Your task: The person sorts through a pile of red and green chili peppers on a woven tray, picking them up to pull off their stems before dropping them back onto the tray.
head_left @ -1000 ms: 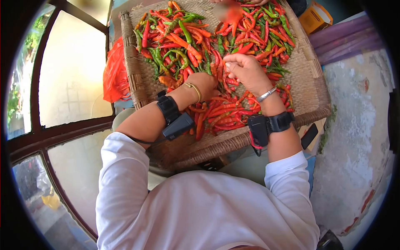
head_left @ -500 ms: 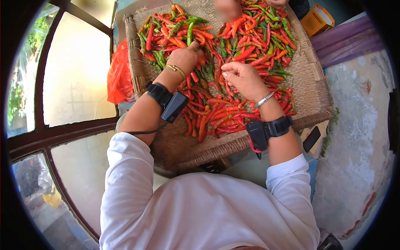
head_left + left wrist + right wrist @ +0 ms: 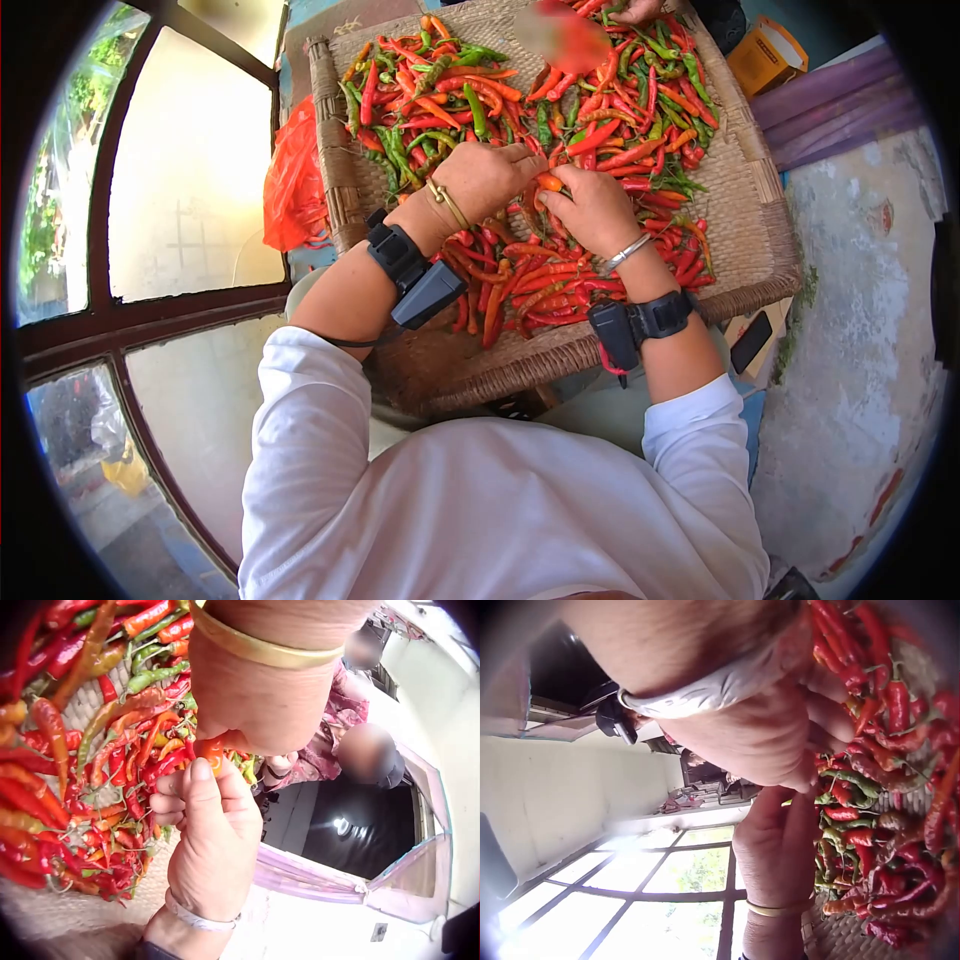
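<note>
An orange chili pepper (image 3: 549, 182) is between my two hands, over the middle of the pile. My right hand (image 3: 597, 212) pinches it between thumb and fingers, and the left wrist view shows the thumb lying against the glossy chili (image 3: 214, 756). Coming in from the other side, my left hand (image 3: 485, 180) has its fingers bent at the chili's far end; its fingertips are mostly hidden. In the right wrist view the left hand (image 3: 772, 840) meets the right hand (image 3: 742, 742) at the fingertips. Below them, mostly red chilies (image 3: 545, 280) lie heaped near me.
A shallow woven tray (image 3: 765, 240) carries the chilies. Mixed red and green chilies (image 3: 430, 90) fill its far left, with another mixed heap (image 3: 650, 110) far right. Another person's hand (image 3: 637, 10) is at the far edge. A red plastic bag (image 3: 297, 180) hangs left; an orange box (image 3: 766, 52) stands right.
My left hand went forward onto the far left heap, then came back right to meet the right hand. An orange chili now shows between them. The right hand has stayed nearly in place.
</note>
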Demonstrator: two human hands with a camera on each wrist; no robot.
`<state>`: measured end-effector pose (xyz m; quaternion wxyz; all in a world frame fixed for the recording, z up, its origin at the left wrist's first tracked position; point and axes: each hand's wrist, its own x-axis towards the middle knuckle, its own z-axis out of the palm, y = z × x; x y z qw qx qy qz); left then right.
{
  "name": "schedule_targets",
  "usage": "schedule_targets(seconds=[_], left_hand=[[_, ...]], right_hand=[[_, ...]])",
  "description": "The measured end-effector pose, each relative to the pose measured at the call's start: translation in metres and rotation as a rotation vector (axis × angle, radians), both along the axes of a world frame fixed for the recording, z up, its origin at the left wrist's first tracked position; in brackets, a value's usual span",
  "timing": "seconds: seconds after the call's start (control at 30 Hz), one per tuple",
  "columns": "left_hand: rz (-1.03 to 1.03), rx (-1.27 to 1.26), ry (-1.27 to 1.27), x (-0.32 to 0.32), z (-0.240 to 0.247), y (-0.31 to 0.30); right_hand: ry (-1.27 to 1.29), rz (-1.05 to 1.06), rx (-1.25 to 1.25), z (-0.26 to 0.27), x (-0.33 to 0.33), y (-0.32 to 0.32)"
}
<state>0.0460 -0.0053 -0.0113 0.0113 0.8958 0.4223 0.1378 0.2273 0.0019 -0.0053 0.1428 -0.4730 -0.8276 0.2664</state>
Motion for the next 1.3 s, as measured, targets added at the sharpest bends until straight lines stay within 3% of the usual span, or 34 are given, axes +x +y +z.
schedule_targets(seconds=[0.07,0.13,0.17,0.27,0.37,0.47,0.57,0.73,0.87,1.1,1.2,1.27,1.3], left_hand=[[-0.007,-0.001,-0.023,-0.001,0.002,0.000],[-0.011,0.024,-0.171,-0.001,0.008,-0.001],[-0.011,0.023,-0.171,-0.004,0.011,0.000],[0.406,0.110,-0.240,-0.022,0.020,0.013],[0.479,0.111,-0.113,-0.047,0.003,0.027],[0.399,0.057,0.046,-0.053,-0.012,0.032],[0.334,-0.138,0.257,-0.047,-0.015,0.030],[0.351,-0.137,0.276,-0.045,-0.015,0.031],[0.437,-0.210,0.352,-0.041,-0.012,0.034],[0.366,-0.107,0.395,-0.041,0.004,0.025],[0.336,-0.054,0.372,-0.030,0.018,0.016],[0.146,0.043,0.240,-0.021,0.024,0.008],[0.059,0.093,0.173,-0.017,0.023,0.005]], right_hand=[[0.045,0.008,-0.015,-0.001,0.001,0.003],[0.106,-0.063,-0.445,0.000,0.003,0.005],[0.106,-0.062,-0.446,0.001,0.005,0.009],[0.113,-0.116,-0.589,0.004,0.014,0.022],[0.923,-0.328,-0.711,0.013,0.019,0.028],[0.981,-0.447,-0.703,0.016,0.016,0.026],[0.878,-0.383,-0.675,0.013,0.010,0.020],[0.653,-0.173,-0.752,0.009,0.006,0.014],[0.646,-0.153,-0.724,0.005,0.002,0.010],[0.583,-0.125,-0.670,0.000,-0.002,0.008],[0.490,-0.136,-0.552,0.001,-0.003,0.005],[0.245,-0.031,-0.020,0.000,-0.004,0.004],[0.245,-0.031,-0.020,-0.003,-0.004,0.004]])
